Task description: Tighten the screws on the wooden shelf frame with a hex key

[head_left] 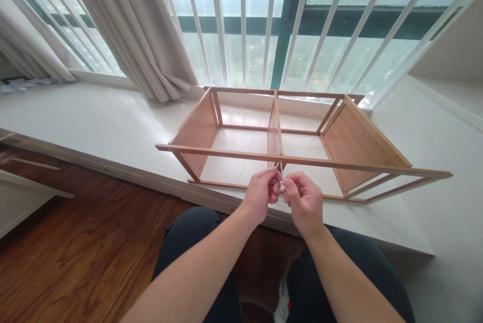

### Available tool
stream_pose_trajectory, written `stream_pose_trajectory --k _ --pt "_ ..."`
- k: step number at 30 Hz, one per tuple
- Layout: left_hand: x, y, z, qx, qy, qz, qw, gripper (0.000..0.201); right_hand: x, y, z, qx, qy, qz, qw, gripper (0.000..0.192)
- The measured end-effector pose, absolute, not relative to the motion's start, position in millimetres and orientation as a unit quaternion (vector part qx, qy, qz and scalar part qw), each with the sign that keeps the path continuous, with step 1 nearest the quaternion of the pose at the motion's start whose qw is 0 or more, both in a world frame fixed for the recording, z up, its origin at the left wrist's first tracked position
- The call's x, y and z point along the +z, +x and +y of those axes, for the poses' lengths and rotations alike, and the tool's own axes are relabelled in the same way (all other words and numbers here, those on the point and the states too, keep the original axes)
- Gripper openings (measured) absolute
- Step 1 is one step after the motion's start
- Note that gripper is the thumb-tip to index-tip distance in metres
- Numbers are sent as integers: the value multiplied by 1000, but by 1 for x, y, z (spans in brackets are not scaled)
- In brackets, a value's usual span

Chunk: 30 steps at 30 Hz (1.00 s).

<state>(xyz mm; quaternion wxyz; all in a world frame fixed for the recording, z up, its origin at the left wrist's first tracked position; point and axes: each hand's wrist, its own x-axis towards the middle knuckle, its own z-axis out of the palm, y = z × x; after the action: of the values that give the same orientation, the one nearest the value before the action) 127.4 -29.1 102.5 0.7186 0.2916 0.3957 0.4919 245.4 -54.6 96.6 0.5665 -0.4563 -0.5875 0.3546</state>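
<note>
Wooden shelf [278, 127] at picture centre and right, metal rod [281, 172] just below centre.
From the left: the shelf looks stiff but fairly light, so take it by its front rail [226, 153], not the thin left panel [196, 134]; your left hand [266, 189] curls beside the rod, whether gripping it I can't tell; the rod looks hard and slippery, best held low, where your right hand [305, 199] pinches it.

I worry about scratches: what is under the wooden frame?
The wooden frame rests on a pale ledge, whose surface shows through the openings. Whatever is directly beneath its lowest bars is covered.
</note>
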Motion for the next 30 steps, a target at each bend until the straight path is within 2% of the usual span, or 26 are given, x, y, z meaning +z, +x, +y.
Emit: stream_pose_trajectory --k 14,30 --pt "105 127 -32 534 300 327 719 29 93 247 -55 386 -463 -559 569 39" --pt "107 127 -33 530 302 330 720 29 90 245 -54 453 -444 -530 563 40"
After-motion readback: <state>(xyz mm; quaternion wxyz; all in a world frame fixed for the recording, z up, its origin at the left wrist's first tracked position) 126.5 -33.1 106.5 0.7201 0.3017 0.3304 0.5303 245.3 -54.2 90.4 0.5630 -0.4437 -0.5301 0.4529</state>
